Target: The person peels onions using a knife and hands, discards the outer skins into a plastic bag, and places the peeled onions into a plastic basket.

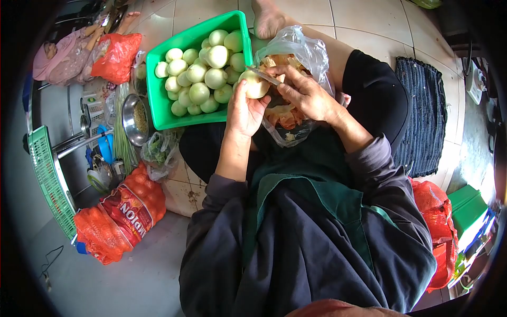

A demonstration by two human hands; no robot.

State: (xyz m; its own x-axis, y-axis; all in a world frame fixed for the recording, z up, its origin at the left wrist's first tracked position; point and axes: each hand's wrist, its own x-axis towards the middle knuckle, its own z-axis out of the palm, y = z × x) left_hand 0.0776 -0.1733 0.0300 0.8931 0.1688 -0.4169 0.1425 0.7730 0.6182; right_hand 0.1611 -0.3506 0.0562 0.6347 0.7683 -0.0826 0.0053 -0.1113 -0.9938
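Note:
My left hand (245, 112) is wrapped round a pale peeled onion (254, 85), just right of a green basin (157, 113) heaped with several peeled onions (199, 93). My right hand (306, 94) grips a knife (264, 75), its blade lying against the top of that onion. Beneath both hands a clear plastic bag (301, 46) stands open, with brown onion skins (285, 117) inside. The knife's handle is mostly hidden by my right fingers.
A metal bowl (135, 120), a red mesh sack (122, 214) and a green crate (52, 177) lie to the left. Another person (68, 58) is at the upper left beside a red bag (117, 57). A dark woven mat (421, 116) lies on the right.

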